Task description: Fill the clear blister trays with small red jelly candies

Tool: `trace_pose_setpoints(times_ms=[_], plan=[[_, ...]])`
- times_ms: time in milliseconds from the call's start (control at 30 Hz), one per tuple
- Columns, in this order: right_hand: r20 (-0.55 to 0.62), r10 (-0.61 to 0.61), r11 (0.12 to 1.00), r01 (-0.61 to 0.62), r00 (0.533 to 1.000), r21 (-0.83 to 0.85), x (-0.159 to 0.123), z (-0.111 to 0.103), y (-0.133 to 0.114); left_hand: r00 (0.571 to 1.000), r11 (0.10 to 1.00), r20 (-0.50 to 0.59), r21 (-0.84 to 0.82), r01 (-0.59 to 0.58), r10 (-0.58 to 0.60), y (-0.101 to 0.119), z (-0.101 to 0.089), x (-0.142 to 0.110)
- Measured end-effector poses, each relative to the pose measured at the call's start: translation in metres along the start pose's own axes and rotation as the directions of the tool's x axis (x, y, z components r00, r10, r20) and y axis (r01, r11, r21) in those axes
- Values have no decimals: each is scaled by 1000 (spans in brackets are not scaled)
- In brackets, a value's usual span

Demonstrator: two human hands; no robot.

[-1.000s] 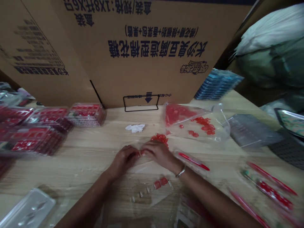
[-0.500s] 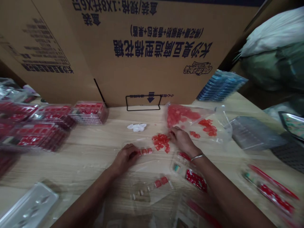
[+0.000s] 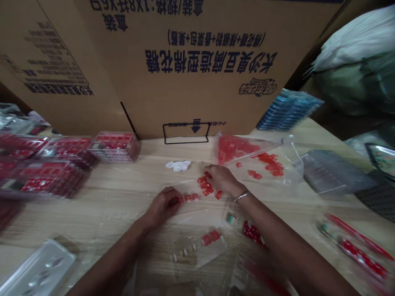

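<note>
1. Light wooden tabletop (image 3: 101, 209) runs across the lower half of the view, and two bare forearms reach over it from the bottom edge.
2. Nearest the person, a see-through plastic strip (image 3: 197, 248) lies flat, with two red cubes (image 3: 210, 237) sitting in its cells and the other cells empty.
3. Left hand (image 3: 162, 203) rests on the wood with its fingers curled loosely. Its fingertips (image 3: 176, 200) reach a short row of red cubes (image 3: 189, 197), but whether they have hold of one is hidden.
4. Right hand (image 3: 222, 180), a silver bangle (image 3: 241, 196) on its wrist, is curled and half closed over a loose pile of red cubes (image 3: 206, 186). It touches the pile, though the pictures do not show whether it grips any.
5. Just past the pile lies a plastic bag (image 3: 265, 162) of more red cubes, most bunched in one corner and a few scattered inside.
6. Beside the bag lies a grey plastic pack (image 3: 333, 172). To the left, a white scrap (image 3: 177, 165) sits on the wood, and stacked red-filled plastic packs (image 3: 114, 147) line the far edge.
7. Farthest away, a large printed cardboard box (image 3: 197, 65) stands upright behind a black wire stand (image 3: 187, 133), with blue packs (image 3: 288, 110) and a green sack (image 3: 348, 82) to its right.
</note>
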State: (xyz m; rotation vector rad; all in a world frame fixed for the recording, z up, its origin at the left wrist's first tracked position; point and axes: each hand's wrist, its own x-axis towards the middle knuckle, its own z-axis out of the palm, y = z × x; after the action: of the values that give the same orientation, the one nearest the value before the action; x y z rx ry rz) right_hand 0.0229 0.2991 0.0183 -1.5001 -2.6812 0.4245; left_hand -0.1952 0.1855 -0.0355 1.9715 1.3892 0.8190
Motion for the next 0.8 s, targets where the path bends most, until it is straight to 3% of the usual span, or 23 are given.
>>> trace_pose_setpoints(times_ms=[100,167,233,300,400,467,567,667,800], plan=[[-52,-2,995,7,999,102,-8,0,-4,1000,999,8,-34,23,-23,3,-4,1],[-69,-20,920,45,997,390,-18,2,-11,1000,998,-10,-55,14,-14,10,-8,1],[-59,-74,693,94,996,715,-30,7,-22,996,996,-90,-83,11,-18,23,-11,0],[-33,-144,463,97,989,881,-42,10,-34,985,974,-149,-220,52,-86,40,-10,-3],[15,-164,309,37,986,950,-65,12,-52,958,788,-72,-588,183,-277,65,-3,-15],[58,-122,285,-21,991,958,-84,13,-61,918,618,12,-736,276,-395,78,5,-29],[108,-90,356,-69,990,932,-117,18,-70,839,452,142,-789,416,-525,92,15,-53],[85,-115,444,-26,990,896,-149,28,-76,797,347,296,-780,520,-527,102,25,-74],[84,-62,469,-45,995,882,-179,38,-79,765,216,436,-784,582,-474,112,32,-87]])
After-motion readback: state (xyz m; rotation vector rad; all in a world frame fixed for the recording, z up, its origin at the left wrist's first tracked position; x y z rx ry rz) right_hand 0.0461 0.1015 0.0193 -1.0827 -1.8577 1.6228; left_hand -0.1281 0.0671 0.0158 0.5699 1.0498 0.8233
